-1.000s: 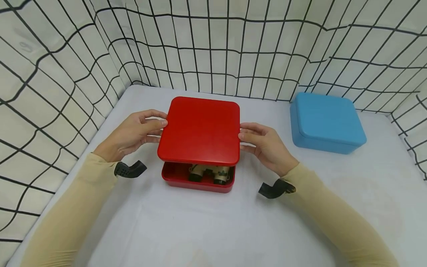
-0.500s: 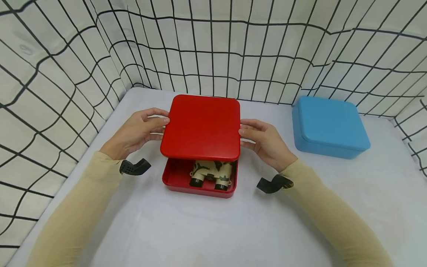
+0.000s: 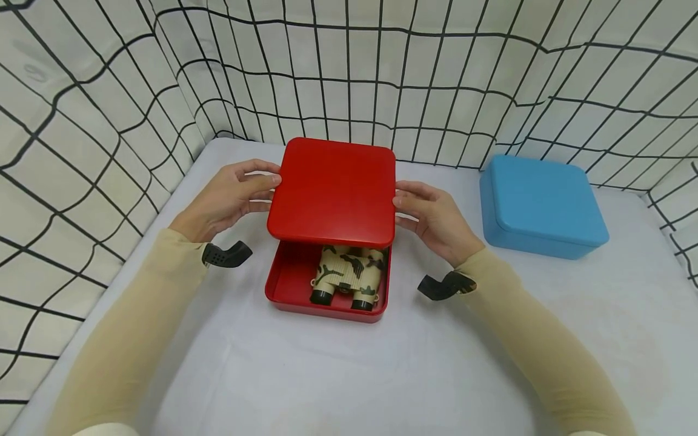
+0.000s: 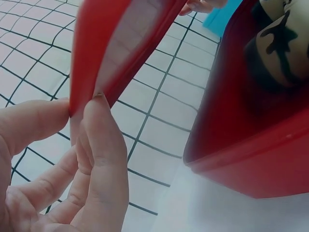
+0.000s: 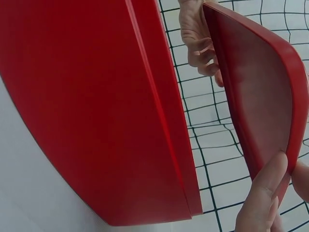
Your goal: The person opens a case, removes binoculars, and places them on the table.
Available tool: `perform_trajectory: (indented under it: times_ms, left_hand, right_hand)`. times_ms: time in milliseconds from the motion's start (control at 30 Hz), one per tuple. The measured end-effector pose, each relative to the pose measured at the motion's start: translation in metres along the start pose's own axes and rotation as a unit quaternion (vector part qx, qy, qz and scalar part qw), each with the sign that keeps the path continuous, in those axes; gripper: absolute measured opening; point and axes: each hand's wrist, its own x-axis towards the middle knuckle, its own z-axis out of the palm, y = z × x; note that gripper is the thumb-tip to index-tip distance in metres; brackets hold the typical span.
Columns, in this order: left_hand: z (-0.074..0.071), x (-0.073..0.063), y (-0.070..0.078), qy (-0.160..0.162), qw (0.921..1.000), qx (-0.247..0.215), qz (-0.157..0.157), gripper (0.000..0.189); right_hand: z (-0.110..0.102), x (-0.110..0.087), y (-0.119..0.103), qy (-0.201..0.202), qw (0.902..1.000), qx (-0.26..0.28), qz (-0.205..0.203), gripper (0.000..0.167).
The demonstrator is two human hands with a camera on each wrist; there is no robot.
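Observation:
A flat red lid (image 3: 334,192) is held above a red box (image 3: 294,284), covering its back part. My left hand (image 3: 234,197) pinches the lid's left edge; in the left wrist view its thumb and a finger meet on the rim. On the opposite edge my right hand (image 3: 433,221) pinches the lid likewise, as the right wrist view shows. Camouflage-patterned binoculars (image 3: 349,272) lie in the right part of the box, their far end hidden under the lid. In the left wrist view a gap separates the lid from the box wall (image 4: 251,169).
A blue box (image 3: 545,203) with its lid on stands at the back right of the white table (image 3: 349,375). Black wire grid (image 3: 349,79) rises behind the table and along both sides.
Both hands have moved the red lid away from me, toward the back. More of the box's inside and of the binoculars shows now. The blue box stays put.

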Motion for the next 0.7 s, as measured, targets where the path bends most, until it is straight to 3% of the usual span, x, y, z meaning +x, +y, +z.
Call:
perform_trajectory:
  times_ms: [700]
  left_hand:
    - [-0.001,0.032,0.015,-0.008,0.9999,0.009,0.007,0.052]
  right_hand:
    - [-0.011,0.027,-0.011,0.017,0.9997,0.001,-0.019,0.044]
